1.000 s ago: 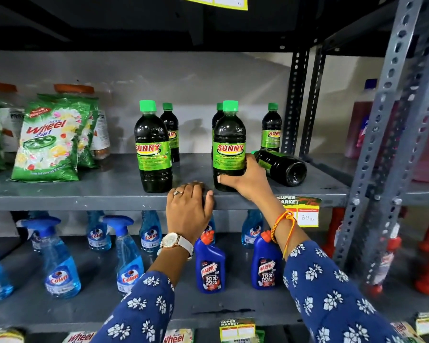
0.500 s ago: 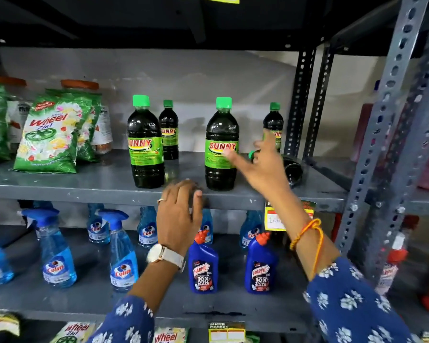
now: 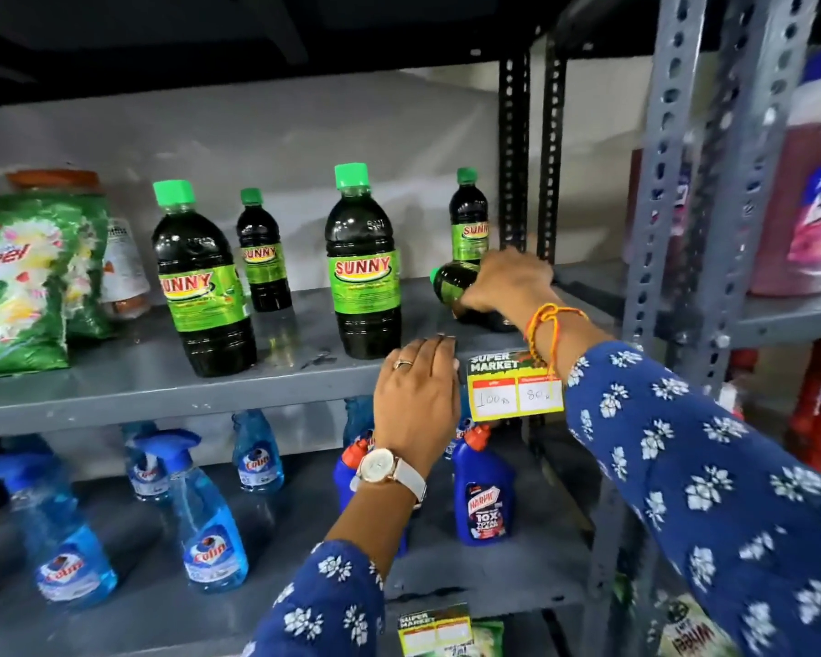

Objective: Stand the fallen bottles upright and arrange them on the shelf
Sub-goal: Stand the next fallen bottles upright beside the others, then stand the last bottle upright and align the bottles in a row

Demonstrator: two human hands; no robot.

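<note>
On the grey shelf (image 3: pixel 171 381) stand dark Sunny bottles with green caps: a front left one (image 3: pixel 200 282), a front middle one (image 3: pixel 363 267), a small back one (image 3: pixel 261 253) and a back right one (image 3: pixel 468 220). One more dark bottle, the fallen bottle (image 3: pixel 451 282), lies on its side at the right end with its cap pointing left. My right hand (image 3: pixel 505 282) is closed over the fallen bottle's body. My left hand (image 3: pixel 415 395) rests flat on the shelf's front edge, fingers together, holding nothing.
Green Wheel detergent bags (image 3: pixel 20 286) fill the shelf's left end. A yellow price tag (image 3: pixel 515 386) hangs on the front edge. Blue Colin spray bottles (image 3: pixel 209 533) and Harpic bottles (image 3: pixel 484 495) stand on the shelf below. A perforated steel upright (image 3: pixel 659 192) rises at the right.
My right hand left the front middle bottle, moved right and closed on the fallen bottle. My left hand stayed on the shelf edge. The camera turned towards the right.
</note>
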